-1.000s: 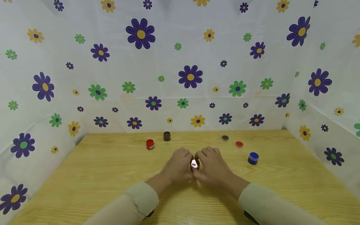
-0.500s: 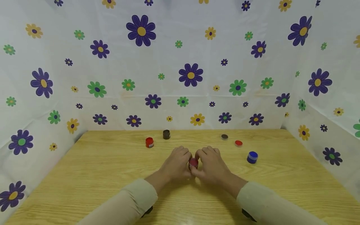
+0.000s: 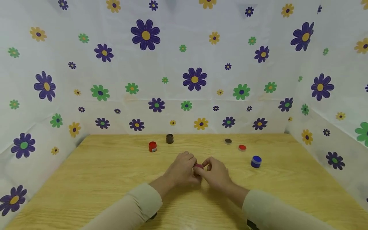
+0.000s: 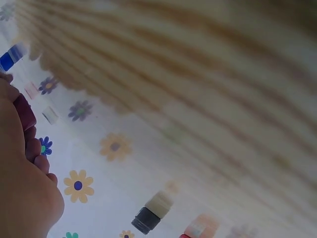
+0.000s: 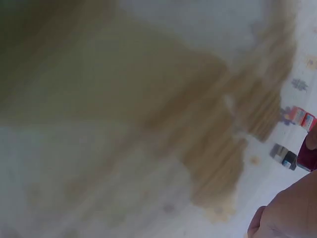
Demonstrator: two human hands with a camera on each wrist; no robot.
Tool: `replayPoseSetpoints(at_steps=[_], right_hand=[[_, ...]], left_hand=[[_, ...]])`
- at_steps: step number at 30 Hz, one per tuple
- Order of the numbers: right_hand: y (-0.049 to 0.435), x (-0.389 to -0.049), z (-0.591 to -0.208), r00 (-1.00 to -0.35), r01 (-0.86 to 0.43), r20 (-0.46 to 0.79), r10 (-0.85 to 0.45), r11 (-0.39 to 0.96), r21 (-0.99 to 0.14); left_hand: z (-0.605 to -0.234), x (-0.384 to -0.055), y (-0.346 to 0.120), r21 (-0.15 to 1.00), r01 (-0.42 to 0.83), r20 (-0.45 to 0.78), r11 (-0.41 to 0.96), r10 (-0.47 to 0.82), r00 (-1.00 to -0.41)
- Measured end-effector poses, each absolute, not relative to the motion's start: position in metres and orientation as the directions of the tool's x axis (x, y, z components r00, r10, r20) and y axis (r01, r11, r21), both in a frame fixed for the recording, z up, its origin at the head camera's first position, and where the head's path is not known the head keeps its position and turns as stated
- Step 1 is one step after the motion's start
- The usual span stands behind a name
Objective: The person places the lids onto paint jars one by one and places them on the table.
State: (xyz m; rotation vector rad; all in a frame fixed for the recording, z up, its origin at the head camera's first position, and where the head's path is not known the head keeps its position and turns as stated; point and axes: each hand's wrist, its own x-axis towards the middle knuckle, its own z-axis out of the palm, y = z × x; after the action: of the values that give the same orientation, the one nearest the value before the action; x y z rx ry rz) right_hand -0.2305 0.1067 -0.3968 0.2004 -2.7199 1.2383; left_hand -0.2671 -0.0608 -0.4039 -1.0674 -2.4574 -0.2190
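Observation:
A small dark maroon paint jar point(image 3: 198, 166) is held upright just above or on the table, in front of the person. My left hand point(image 3: 181, 169) grips it from the left, with fingers curled round its side. From the right, my right hand point(image 3: 216, 174) has its thumb over the jar's top edge and its index finger bent close by; the exact finger contact is partly hidden. The left wrist view shows the maroon jar point(image 4: 24, 113) beyond the left hand point(image 4: 25, 173). At the right wrist view's edge, the jar point(image 5: 307, 156) sits against the right hand point(image 5: 292, 213).
Behind the hands to the left stand an uncapped red jar point(image 3: 152, 147) and an uncapped black jar point(image 3: 169, 138). A dark lid point(image 3: 228, 141) and a red lid point(image 3: 242, 147) lie at the back right, near a capped blue jar point(image 3: 256, 161). Flowered cloth point(image 3: 161, 64) surrounds the wooden table point(image 3: 115, 166).
The jar's top has tilted from a bright glare to showing its maroon colour. My right hand has turned and its fingers have loosened and shifted on the jar; my left hand keeps its grip.

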Motion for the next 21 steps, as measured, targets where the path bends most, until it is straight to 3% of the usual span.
replayPoseSetpoints(at_steps=[3,8,10,16,21], right_hand=[[0.108,-0.231,-0.399,-0.968,-0.239,0.219,-0.123,0.716,-0.656],[0.116,-0.236,-0.4,-0.853,-0.467,0.401,-0.334,0.831,-0.301],[0.119,-0.237,-0.399,-0.81,-0.507,0.449,-0.377,0.835,-0.213],[0.118,-0.239,-0.396,-0.762,-0.546,0.466,-0.45,0.833,-0.089],[0.116,-0.239,-0.397,-0.779,-0.539,0.441,-0.445,0.836,-0.109]], left_hand=[[-0.403,-0.267,-0.061,-0.03,0.727,0.441,0.686,0.662,-0.607],[-0.401,-0.268,-0.062,-0.042,0.737,0.46,0.674,0.668,-0.585],[-0.4,-0.269,-0.062,-0.035,0.744,0.474,0.667,0.667,-0.575],[-0.401,-0.269,-0.063,-0.018,0.746,0.467,0.666,0.665,-0.583],[-0.405,-0.269,-0.063,-0.013,0.739,0.468,0.673,0.657,-0.59]])
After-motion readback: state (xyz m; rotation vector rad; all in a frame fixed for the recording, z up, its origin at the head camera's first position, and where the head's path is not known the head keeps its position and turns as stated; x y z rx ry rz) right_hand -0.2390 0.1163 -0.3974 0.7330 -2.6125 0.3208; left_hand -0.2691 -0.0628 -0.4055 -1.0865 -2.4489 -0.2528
